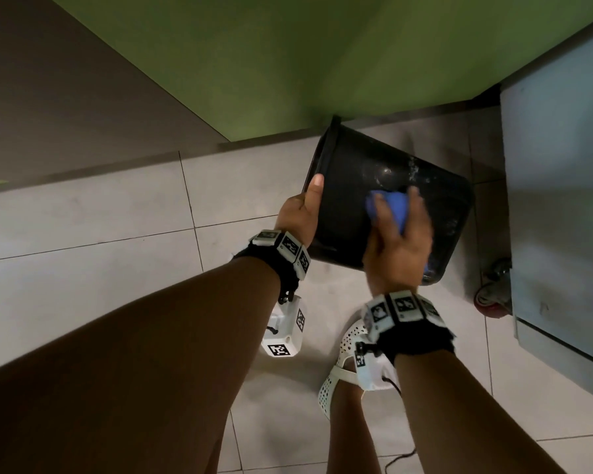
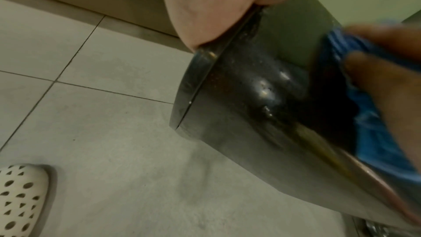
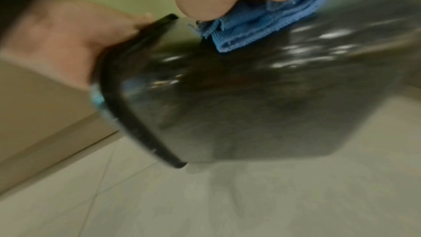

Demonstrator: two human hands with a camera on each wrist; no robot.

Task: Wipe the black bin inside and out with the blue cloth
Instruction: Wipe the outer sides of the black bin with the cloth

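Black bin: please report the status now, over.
Left hand grips black bin at its rim, tipped sideways. Right hand presses blue cloth on outer wall. Nothing in the way.

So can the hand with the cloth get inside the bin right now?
Probably not yet. The black bin is tipped with its opening facing away to the left, where the left hand grips the rim. The right hand presses the blue cloth on the outside.

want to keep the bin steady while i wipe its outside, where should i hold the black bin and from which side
Grip the black bin at its rim, coming from the open-mouth end. The bin is tipped on its side, so the raised lip gives a ledge for fingers inside and thumb outside, as the left hand does now. That probably keeps the smooth outer wall free for the right hand pressing the blue cloth.
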